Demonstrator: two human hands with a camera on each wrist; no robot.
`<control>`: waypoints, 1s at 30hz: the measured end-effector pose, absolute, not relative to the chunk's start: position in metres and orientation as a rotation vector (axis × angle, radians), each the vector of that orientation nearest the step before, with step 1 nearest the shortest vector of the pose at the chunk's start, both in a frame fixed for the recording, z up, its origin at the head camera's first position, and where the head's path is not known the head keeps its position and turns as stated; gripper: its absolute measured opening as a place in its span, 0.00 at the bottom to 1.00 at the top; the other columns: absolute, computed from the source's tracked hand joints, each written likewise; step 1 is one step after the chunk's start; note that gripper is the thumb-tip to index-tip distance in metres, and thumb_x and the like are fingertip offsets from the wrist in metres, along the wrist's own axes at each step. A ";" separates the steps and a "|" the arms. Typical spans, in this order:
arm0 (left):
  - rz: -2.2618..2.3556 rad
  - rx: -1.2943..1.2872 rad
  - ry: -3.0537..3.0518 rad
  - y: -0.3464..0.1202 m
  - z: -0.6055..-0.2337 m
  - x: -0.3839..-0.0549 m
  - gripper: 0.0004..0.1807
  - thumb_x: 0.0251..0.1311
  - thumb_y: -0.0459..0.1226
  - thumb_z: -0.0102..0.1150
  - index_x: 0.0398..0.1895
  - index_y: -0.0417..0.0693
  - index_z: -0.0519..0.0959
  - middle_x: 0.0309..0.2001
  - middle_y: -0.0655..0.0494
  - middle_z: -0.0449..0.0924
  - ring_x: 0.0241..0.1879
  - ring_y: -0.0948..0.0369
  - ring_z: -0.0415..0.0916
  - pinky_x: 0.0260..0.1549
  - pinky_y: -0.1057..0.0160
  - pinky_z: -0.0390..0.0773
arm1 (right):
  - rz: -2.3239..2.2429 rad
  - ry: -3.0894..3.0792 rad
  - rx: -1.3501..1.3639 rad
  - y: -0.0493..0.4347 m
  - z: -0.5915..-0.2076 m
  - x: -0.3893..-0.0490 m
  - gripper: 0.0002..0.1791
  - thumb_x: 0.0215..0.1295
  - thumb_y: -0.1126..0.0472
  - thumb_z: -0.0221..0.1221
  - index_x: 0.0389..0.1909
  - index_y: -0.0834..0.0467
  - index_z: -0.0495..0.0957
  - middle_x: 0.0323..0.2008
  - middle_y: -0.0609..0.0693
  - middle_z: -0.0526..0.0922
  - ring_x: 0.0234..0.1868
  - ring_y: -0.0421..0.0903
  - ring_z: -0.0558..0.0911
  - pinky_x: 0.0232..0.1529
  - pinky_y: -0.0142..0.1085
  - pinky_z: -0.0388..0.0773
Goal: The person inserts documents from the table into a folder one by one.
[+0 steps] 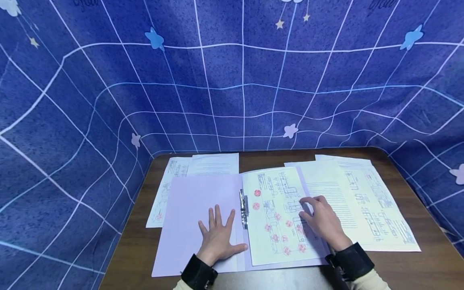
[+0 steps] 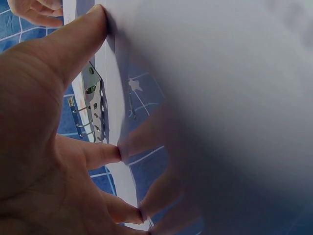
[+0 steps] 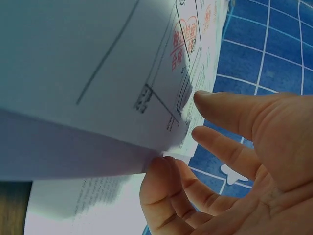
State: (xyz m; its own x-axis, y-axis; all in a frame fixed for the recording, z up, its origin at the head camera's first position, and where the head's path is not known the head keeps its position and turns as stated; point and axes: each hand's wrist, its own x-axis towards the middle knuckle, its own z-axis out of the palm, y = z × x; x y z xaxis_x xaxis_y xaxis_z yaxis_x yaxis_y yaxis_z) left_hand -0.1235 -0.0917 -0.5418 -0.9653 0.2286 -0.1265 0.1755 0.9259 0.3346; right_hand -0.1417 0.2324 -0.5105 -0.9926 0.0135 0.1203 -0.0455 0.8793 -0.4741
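Note:
A lilac folder (image 1: 199,193) lies opened out on the table, with a metal ring clip (image 1: 243,211) along its spine. Technical drawing sheets (image 1: 261,249) with red stamps rest on its right side. My left hand (image 1: 216,241) presses on the left cover with fingers spread, thumb toward the spine. At the right edge of the drawings is my right hand (image 1: 324,221). In the right wrist view its thumb (image 3: 227,108) and index finger stand apart by the sheet, while the other fingers bend near the folder's edge. Whether they touch it is unclear.
Loose printed sheets (image 1: 214,165) stick out behind the folder at the left. More text pages and drawings (image 1: 384,217) overlap at the right. The wooden table (image 1: 125,257) is backed by a blue curtain (image 1: 224,96) with a line grid and stars.

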 end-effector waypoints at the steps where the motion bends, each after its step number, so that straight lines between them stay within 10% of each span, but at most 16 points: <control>1: 0.486 0.306 2.920 -0.092 -0.542 -0.123 0.63 0.41 0.71 0.72 0.78 0.48 0.64 0.77 0.22 0.42 0.75 0.24 0.38 0.58 0.13 0.40 | 0.748 -2.922 0.024 0.233 -0.509 -0.141 0.21 0.58 0.63 0.73 0.53 0.61 0.85 0.48 0.67 0.79 0.36 0.55 0.80 0.33 0.48 0.74; 30: 0.442 0.301 2.929 -0.093 -0.544 -0.126 0.63 0.41 0.71 0.72 0.79 0.50 0.63 0.78 0.22 0.42 0.76 0.25 0.38 0.58 0.13 0.41 | 0.814 -2.763 -0.012 0.272 -0.492 -0.142 0.18 0.65 0.63 0.68 0.55 0.63 0.83 0.48 0.68 0.81 0.28 0.48 0.78 0.27 0.37 0.70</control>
State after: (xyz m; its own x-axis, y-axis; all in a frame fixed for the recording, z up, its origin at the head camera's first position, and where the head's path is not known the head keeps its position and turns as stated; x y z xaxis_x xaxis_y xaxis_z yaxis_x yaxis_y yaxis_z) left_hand -0.1261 -0.0927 -0.5441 -0.9663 0.2216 -0.1310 0.1730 0.9359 0.3069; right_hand -0.1425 0.2717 -0.4917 -0.9659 0.0808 0.2460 -0.0654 0.8431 -0.5338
